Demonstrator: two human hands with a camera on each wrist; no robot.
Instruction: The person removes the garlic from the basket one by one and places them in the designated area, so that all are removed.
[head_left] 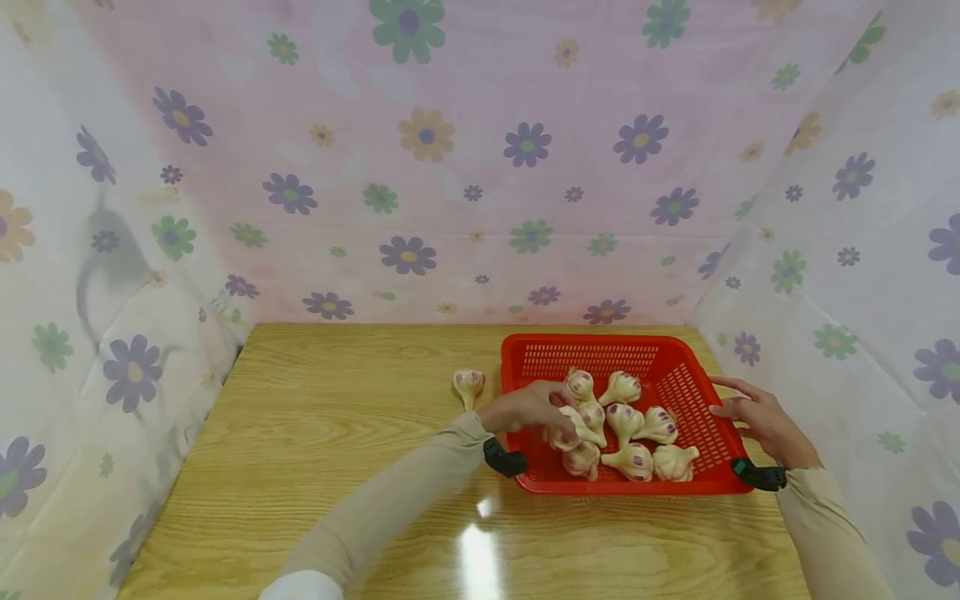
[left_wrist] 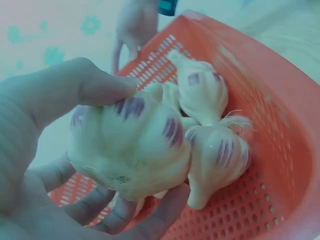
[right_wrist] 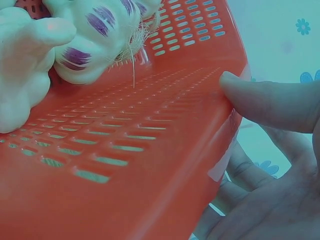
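My left hand (head_left: 528, 407) is over the left side of a red plastic basket (head_left: 637, 487) and grips a garlic bulb (left_wrist: 130, 145). Its thumb lies across the purple-streaked top and the fingers curl beneath, as the left wrist view shows. More cream garlic bulbs (head_left: 625, 423) lie heaped in the basket, several with purple streaks. At the basket's right end my right hand (head_left: 768, 425) holds the wall, thumb (right_wrist: 270, 102) on the rim and fingers behind the outer side. One single garlic bulb (head_left: 468, 384) rests on the table, left of the basket.
The basket stands at the right of a wood-grain table (head_left: 322, 417), its right end near the table's edge. Flower-printed cloth (head_left: 480, 167) hangs behind and along both sides. Black wrist straps (head_left: 504, 457) are on both arms.
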